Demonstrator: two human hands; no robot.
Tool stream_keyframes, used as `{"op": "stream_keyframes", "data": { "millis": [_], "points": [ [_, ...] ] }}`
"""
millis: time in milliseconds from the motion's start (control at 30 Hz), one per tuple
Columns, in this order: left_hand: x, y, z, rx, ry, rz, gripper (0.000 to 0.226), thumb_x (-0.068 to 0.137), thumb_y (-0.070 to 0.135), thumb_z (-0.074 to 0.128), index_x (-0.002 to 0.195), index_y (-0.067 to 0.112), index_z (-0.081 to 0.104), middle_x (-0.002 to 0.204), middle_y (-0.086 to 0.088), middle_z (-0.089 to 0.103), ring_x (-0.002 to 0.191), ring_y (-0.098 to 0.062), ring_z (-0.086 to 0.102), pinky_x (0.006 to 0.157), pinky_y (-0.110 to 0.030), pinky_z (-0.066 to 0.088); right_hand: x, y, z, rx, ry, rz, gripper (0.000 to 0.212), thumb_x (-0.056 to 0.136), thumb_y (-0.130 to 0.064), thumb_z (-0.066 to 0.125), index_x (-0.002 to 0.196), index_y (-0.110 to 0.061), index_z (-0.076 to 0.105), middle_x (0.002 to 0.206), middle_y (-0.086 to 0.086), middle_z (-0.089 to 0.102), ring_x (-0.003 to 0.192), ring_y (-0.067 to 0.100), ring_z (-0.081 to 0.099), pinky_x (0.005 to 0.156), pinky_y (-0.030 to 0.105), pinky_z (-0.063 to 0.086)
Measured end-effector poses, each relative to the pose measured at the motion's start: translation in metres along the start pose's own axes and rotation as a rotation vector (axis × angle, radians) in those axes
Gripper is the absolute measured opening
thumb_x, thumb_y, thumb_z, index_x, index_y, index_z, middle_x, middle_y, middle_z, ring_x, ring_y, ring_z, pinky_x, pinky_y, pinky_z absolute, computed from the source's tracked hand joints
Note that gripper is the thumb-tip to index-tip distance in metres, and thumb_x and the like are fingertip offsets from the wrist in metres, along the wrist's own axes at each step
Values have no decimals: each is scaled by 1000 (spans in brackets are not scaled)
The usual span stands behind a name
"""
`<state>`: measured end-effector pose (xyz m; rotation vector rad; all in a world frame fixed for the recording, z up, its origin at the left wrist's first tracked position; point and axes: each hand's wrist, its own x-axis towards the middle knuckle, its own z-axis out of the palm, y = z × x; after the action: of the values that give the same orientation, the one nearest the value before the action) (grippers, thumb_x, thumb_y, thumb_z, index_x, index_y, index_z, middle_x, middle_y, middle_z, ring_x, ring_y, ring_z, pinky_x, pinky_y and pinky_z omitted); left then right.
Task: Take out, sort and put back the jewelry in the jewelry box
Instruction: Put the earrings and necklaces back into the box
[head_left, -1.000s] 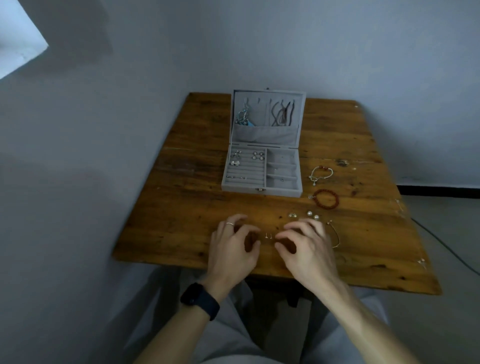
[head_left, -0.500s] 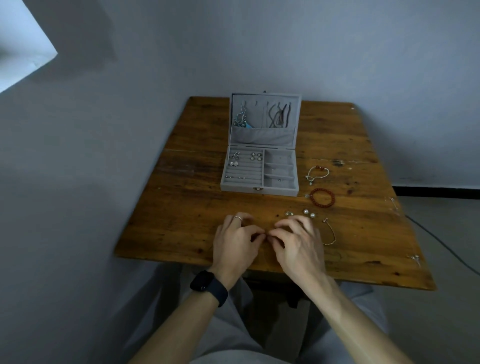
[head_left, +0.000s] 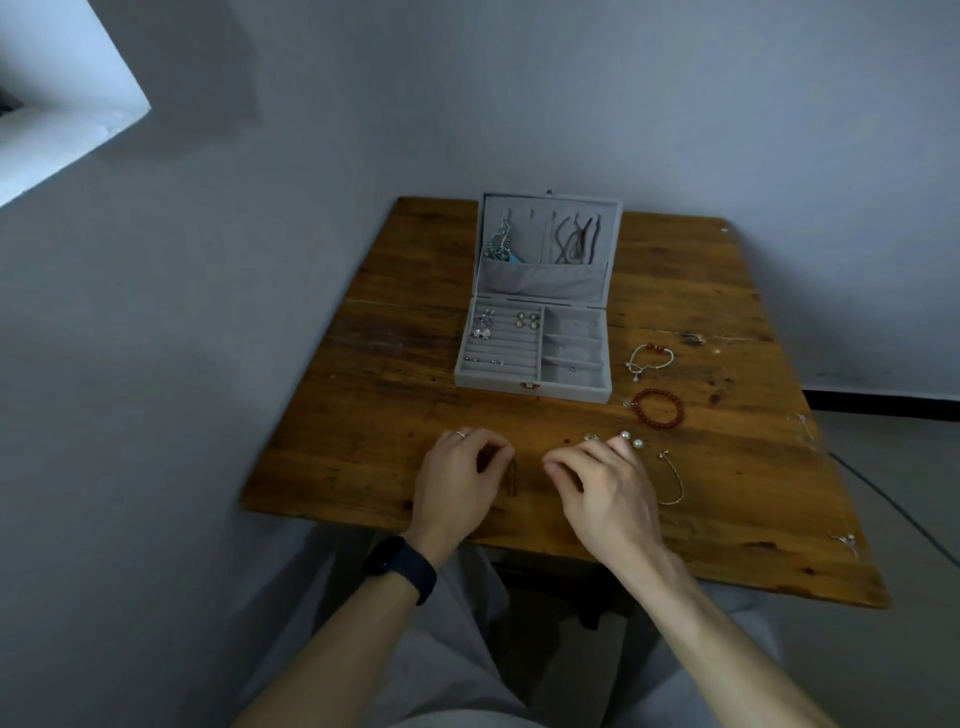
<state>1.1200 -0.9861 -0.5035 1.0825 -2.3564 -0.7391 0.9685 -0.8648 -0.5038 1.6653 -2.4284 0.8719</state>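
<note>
Now the left hand (head_left: 457, 480) and right hand (head_left: 605, 486) curl their fingers low in the middle; pinching or not, I cannot tell. The open jewelry box (head_left: 493, 379) sits above them. Sorting, I think; the next move needs a tiny pinch.

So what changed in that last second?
The left hand and right hand, fingertips together half a second ago, have drawn apart. Whether either holds anything is too blurred to tell. The jewelry box, red bracelet and pearls stayed put.
</note>
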Motion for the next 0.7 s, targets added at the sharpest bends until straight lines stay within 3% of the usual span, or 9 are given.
{"op": "stream_keyframes", "data": {
  "millis": [267,333,433,567,700],
  "points": [
    [26,-43,-24,-116,195,-248,15,100,35,59,103,26,70,100,8,65,100,-11,53,77,-25,41,85,7,-3,98,2,46,16,92,-29,70,105,-22,76,101,-3,73,88,16,53,72,31,42],
    [25,-43,-23,-102,214,-255,15,100,35,58,102,26,70,99,9,63,98,-10,52,74,-24,40,106,11,3,123,-31,95,15,94,-30,68,104,-23,76,100,-3,72,89,18,57,73,30,40],
    [25,-42,-22,-89,228,-255,15,100,34,58,103,27,71,97,12,60,95,-7,49,70,-20,37,129,11,11,152,-123,139,15,94,-31,66,104,-26,76,102,-5,73,94,20,63,82,33,50],
    [26,-43,-21,-94,242,-254,15,100,33,58,104,28,71,96,15,58,95,-6,49,75,-22,40,145,8,17,113,-219,137,15,95,-28,66,104,-23,77,106,-3,75,98,18,67,95,37,51],
    [29,-43,-20,-90,245,-255,16,100,34,59,106,28,71,99,13,61,95,-5,49,75,-22,40,154,6,21,35,-290,180,15,95,-30,64,104,-27,76,109,-3,74,103,21,67,93,38,55]
  ]
}}
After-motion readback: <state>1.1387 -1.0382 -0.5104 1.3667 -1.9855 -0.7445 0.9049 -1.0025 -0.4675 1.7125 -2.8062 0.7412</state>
